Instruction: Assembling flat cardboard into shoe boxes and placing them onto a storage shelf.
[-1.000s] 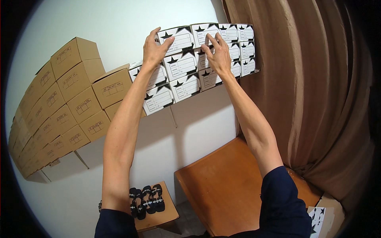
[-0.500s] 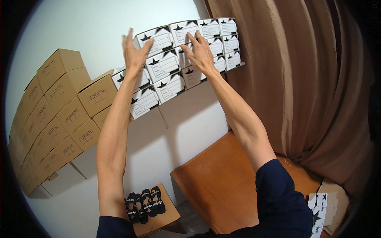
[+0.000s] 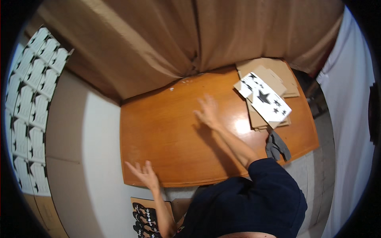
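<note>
Over the brown wooden table [image 3: 166, 123] both of my hands are bare and hold nothing. My left hand [image 3: 146, 174] hangs by the table's near left corner with its fingers spread. Above the middle of the tabletop is my right hand [image 3: 208, 113], slightly blurred, its fingers apart. To its right, a flat white cardboard piece with black stars [image 3: 265, 97] lies on a stack of flat brown cardboard [image 3: 291, 85]. A dark grey cloth item [image 3: 276, 146] lies at the table's right edge, below the stack.
White boxes with black stars [image 3: 35, 107] are stacked along the left wall, with a brown carton [image 3: 45, 210] below them in view. Black sandals [image 3: 145, 222] rest on a small brown surface [image 3: 137, 201] at the near left. Brown curtains [image 3: 158, 43] hang behind the table; a pale curtain [image 3: 349, 119] hangs right.
My view has turned right, from the stacked boxes to the table. Both hands have left the white boxes' fronts and come down over the tabletop.
</note>
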`<state>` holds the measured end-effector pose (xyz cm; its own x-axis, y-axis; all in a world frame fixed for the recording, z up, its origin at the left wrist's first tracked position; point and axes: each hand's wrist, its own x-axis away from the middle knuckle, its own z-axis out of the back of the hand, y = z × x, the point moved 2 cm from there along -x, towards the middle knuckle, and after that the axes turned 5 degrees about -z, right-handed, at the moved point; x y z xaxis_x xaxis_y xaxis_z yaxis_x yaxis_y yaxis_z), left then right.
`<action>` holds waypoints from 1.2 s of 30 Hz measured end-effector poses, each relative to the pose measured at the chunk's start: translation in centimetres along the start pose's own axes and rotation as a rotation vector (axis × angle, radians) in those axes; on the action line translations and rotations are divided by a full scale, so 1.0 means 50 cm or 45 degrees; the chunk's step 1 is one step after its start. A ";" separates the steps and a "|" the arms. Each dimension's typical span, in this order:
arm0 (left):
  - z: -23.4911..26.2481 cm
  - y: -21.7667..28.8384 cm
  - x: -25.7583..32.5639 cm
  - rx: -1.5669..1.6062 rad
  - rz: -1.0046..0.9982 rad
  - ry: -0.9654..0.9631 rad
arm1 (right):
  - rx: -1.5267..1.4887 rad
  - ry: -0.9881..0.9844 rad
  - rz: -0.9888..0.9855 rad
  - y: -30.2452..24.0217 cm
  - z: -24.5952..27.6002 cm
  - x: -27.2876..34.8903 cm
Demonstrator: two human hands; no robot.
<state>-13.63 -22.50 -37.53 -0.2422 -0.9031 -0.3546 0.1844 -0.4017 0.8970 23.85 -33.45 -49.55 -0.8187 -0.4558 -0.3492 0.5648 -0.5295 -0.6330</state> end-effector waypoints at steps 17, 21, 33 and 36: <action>-0.205 -0.164 0.145 -0.031 0.312 -0.767 | 0.689 -0.050 -0.395 0.503 0.372 0.159; -0.225 -0.178 0.165 -0.038 0.392 -0.839 | 0.718 -0.062 -0.324 0.497 0.394 0.141; -0.194 -0.213 0.205 0.143 0.788 -0.742 | -0.133 -0.252 -0.074 0.181 0.260 0.266; -0.191 -0.296 0.201 0.049 0.614 -0.586 | -0.175 -0.458 0.170 0.100 0.192 0.320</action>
<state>-9.72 -27.10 -56.90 -0.5246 -0.8197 0.2298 0.3417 0.0446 0.9388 14.56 -50.27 -51.68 -0.6370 -0.7481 -0.1858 0.6244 -0.3594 -0.6936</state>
